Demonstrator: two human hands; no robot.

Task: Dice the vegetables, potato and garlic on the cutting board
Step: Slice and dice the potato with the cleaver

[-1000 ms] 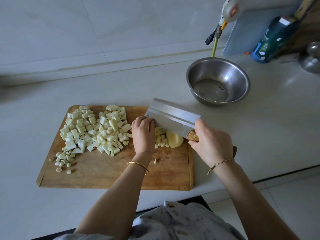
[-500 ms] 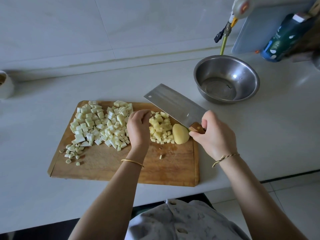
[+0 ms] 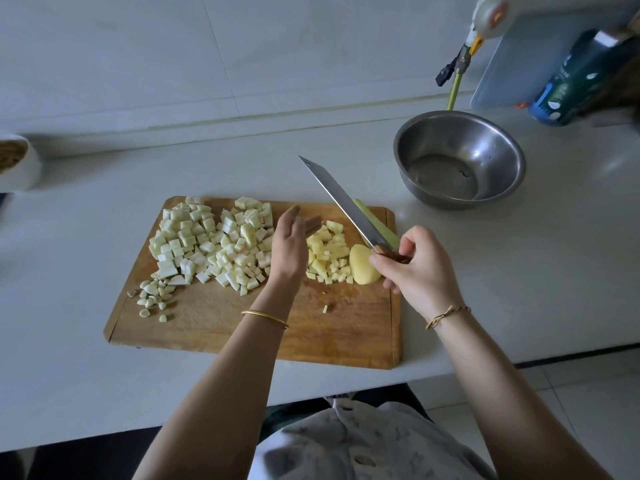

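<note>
Right hand [image 3: 420,268] covers knife handle [image 3: 389,252] (mostly).

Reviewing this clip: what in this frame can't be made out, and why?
Head view:
- The white dish, left edge: cut off by the frame, contents unclear.
- The green stalk: partly behind the cleaver blade, so its kind and length are unclear.
- The cleaver's handle: mostly covered by the right hand.
- The blue bottle, top right: label blurred.

Bowl [image 3: 459,161] behind-right of cutting board [image 3: 263,327] bearing diced pieces [image 3: 211,244].
</note>
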